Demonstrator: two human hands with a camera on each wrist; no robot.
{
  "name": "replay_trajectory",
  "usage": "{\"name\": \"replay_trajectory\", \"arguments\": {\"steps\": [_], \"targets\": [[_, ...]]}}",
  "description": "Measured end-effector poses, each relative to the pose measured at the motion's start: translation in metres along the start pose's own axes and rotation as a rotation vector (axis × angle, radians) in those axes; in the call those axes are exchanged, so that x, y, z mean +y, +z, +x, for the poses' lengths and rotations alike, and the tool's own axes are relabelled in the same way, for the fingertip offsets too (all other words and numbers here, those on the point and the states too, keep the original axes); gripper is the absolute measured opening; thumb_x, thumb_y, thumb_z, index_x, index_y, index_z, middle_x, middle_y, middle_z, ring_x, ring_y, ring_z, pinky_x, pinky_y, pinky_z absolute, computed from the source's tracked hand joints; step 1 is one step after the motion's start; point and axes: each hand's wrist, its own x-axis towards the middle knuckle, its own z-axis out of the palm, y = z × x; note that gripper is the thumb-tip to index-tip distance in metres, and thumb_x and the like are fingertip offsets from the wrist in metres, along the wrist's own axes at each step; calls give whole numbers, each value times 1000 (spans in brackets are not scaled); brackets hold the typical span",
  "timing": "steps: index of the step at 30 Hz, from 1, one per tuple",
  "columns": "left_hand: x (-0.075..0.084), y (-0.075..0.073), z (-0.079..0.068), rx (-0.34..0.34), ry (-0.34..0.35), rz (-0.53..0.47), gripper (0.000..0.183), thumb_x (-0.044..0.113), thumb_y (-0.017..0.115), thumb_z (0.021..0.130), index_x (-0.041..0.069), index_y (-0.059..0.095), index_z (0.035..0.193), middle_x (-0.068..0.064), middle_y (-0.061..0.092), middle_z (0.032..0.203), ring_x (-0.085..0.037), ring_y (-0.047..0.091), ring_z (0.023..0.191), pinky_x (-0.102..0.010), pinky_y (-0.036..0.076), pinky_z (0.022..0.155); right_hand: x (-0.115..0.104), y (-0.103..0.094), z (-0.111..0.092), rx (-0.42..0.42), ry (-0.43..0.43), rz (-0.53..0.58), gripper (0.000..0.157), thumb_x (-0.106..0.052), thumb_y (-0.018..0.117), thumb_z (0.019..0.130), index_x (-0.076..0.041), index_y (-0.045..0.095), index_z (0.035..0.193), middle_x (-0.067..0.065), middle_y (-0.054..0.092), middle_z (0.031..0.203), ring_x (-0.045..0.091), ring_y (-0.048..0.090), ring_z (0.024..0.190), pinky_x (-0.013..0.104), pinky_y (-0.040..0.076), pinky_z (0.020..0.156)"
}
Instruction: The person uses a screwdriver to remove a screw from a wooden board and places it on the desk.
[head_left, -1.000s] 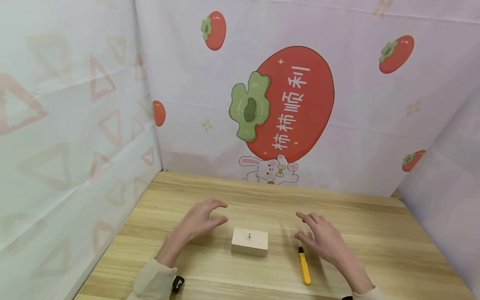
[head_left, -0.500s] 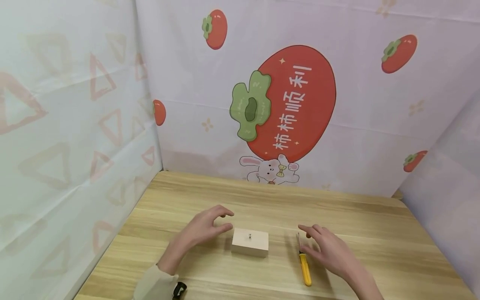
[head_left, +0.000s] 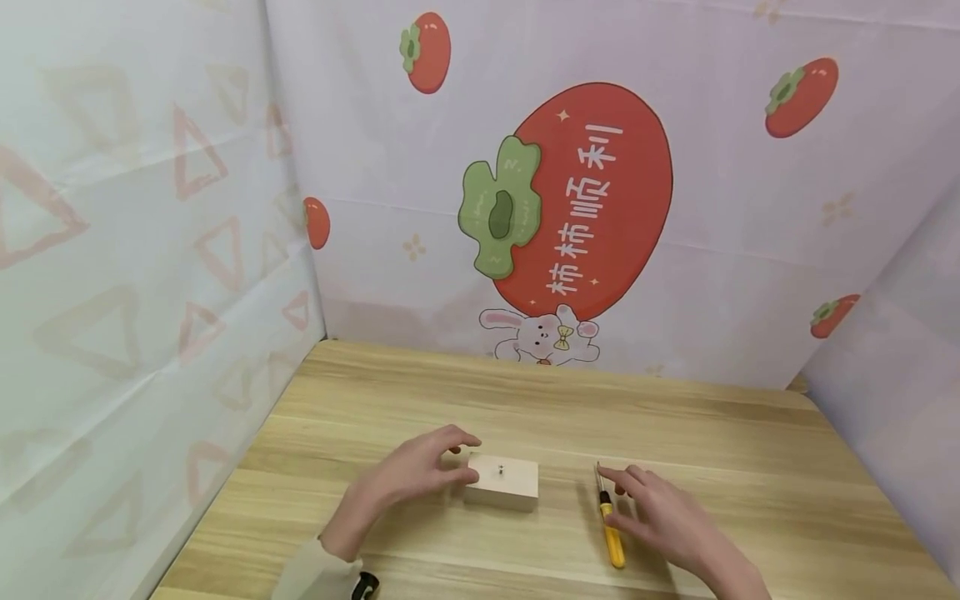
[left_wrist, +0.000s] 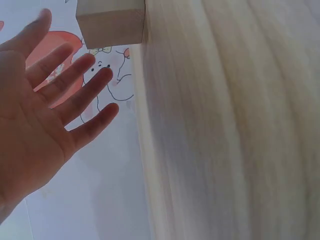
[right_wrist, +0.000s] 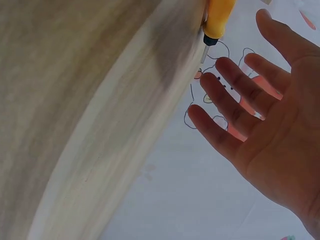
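A pale wooden block (head_left: pixel 501 492) lies on the table, with a small metal screw (head_left: pixel 501 471) standing up from its top face. My left hand (head_left: pixel 420 468) is at the block's left end, thumb and fingers spread apart and overlapping its edge in the head view. In the left wrist view the same hand (left_wrist: pixel 45 107) shows an open palm beside the block (left_wrist: pixel 111 22). A screwdriver with a yellow handle (head_left: pixel 612 537) lies right of the block, its shaft pointing away from me. My right hand (head_left: pixel 660 517) hovers over it, fingers loosely spread; the right wrist view shows the palm (right_wrist: pixel 275 130) and handle (right_wrist: pixel 219 17).
The wood-grain table (head_left: pixel 420 550) is bounded by a white printed cloth at the back (head_left: pixel 390 275) and a cloth on the left (head_left: pixel 150 333). Another cloth (head_left: pixel 900 367) hangs along the right side.
My left hand has moved right and slightly nearer, up to the block's left end. My right hand has come nearer and lower over the screwdriver. Block and screwdriver stay in place.
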Motion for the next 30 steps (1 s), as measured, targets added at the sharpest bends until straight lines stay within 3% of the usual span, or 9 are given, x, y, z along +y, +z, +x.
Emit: {"name": "replay_trajectory", "arguments": {"steps": [4,10,15,23,30], "targets": [[4,3,2,-50,-2,-22,71,62,68,83,23,54,140,8,58,137,-17,58,122,-42,47,104,0,1,-4,-34,-1,7,58,-40,74,87,-18,58,138,-13,61,102,8,61,91,30,52,72],[4,7,7,-102,28,-37,71,45,80,80,14,55,140,3,60,133,-16,57,122,-39,45,106,0,3,-9,-57,-2,20,56,-45,72,88,-17,60,134,-15,59,100,4,57,88,26,48,67],[-1,11,12,-94,12,-58,68,35,83,79,10,57,137,0,62,131,-20,60,120,-37,47,105,0,3,-11,-89,2,40,57,-47,71,88,-18,59,135,-15,57,100,3,55,86,23,44,64],[-4,14,15,-91,-39,-216,67,28,85,77,7,60,136,-3,64,127,-22,61,119,-41,48,103,2,6,-17,-69,-40,52,55,-45,73,87,-15,61,133,-16,54,99,0,49,84,22,45,65],[-6,16,13,-73,-81,-264,66,24,87,75,7,61,133,-5,64,128,-25,62,119,-44,48,102,2,6,-18,-115,-35,54,63,-57,69,85,-19,60,134,-15,53,104,1,48,86,25,48,69]]}}
